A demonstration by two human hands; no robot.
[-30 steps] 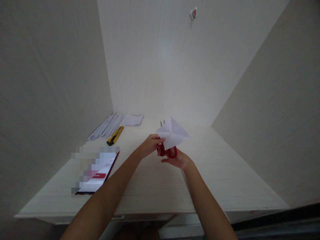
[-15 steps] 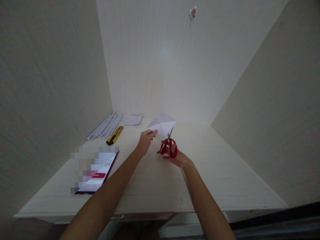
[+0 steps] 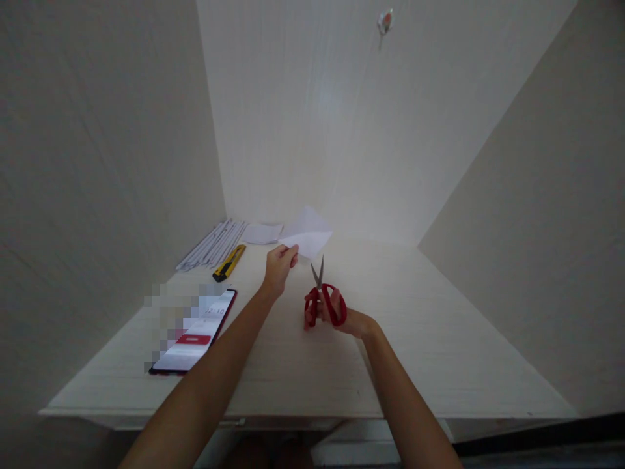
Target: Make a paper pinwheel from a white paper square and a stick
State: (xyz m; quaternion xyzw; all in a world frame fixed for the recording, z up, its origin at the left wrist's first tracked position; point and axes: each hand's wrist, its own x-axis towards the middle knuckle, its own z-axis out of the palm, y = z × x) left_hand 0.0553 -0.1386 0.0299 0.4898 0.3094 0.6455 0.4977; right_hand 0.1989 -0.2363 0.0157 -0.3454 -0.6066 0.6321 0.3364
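My left hand (image 3: 278,267) pinches a corner of a white folded sheet of paper (image 3: 308,233) and holds it up above the pale wooden table (image 3: 439,352). My right hand (image 3: 342,316) grips red-handled scissors (image 3: 319,301), blades pointing up toward the lower edge of the paper. The blade tips sit just below the sheet, slightly apart from it.
A phone (image 3: 195,332) with a lit screen lies at the left of the table. Farther back left lie a yellow utility knife (image 3: 229,262), a bundle of white paper strips (image 3: 212,243) and a small folded paper (image 3: 262,233). Walls enclose the table on three sides.
My left hand has carried the paper up and to the left, away from the scissors. My right hand has drawn the scissors down and back, so their blades now show below the sheet.
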